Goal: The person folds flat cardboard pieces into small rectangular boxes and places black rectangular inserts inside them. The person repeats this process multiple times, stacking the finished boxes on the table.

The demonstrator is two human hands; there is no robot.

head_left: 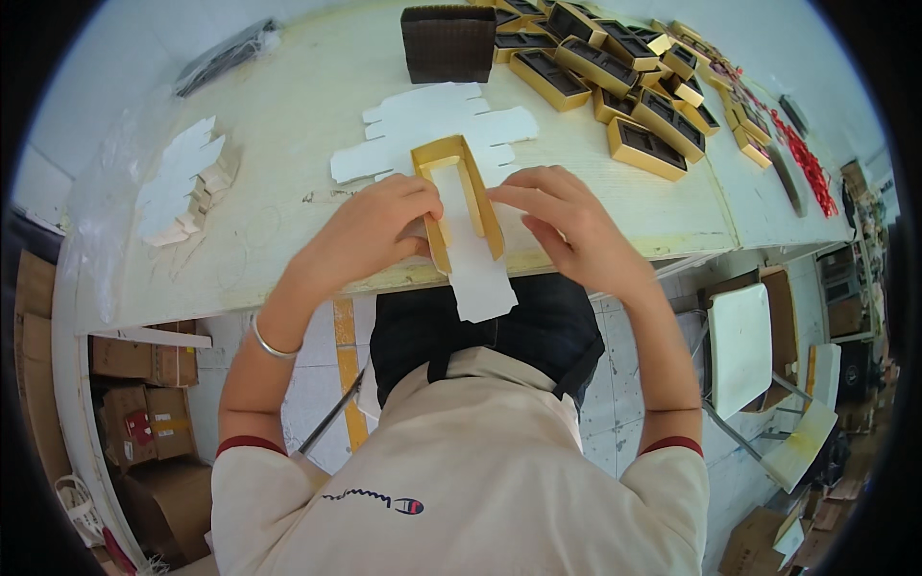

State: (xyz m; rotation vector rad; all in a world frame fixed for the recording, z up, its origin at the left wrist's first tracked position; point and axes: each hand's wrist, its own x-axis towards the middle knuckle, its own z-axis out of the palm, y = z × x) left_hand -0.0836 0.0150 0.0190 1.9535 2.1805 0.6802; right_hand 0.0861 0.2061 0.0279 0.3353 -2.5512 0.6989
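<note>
A partly folded gold cardboard box [489, 221] stands at the table's near edge. Its far end and two long sides are upright, while its white near flap [483, 288] hangs out flat toward me. My left hand [389, 223] grips the left wall, fingers over the rim and thumb low on the outside. At the right wall, my right hand [569, 223] has its fingers apart, the index fingertip at the outside of the wall and the thumb away from it. Flat white die-cut box blanks [423, 115] lie just beyond the box.
A stack of black plastic trays [448, 45] stands beyond the blanks. Several gold boxes with black inserts [645, 152] are heaped at the far right, near red ribbon [812, 173]. More cut blanks [182, 187] lie at left. A white chair [741, 346] is right of me.
</note>
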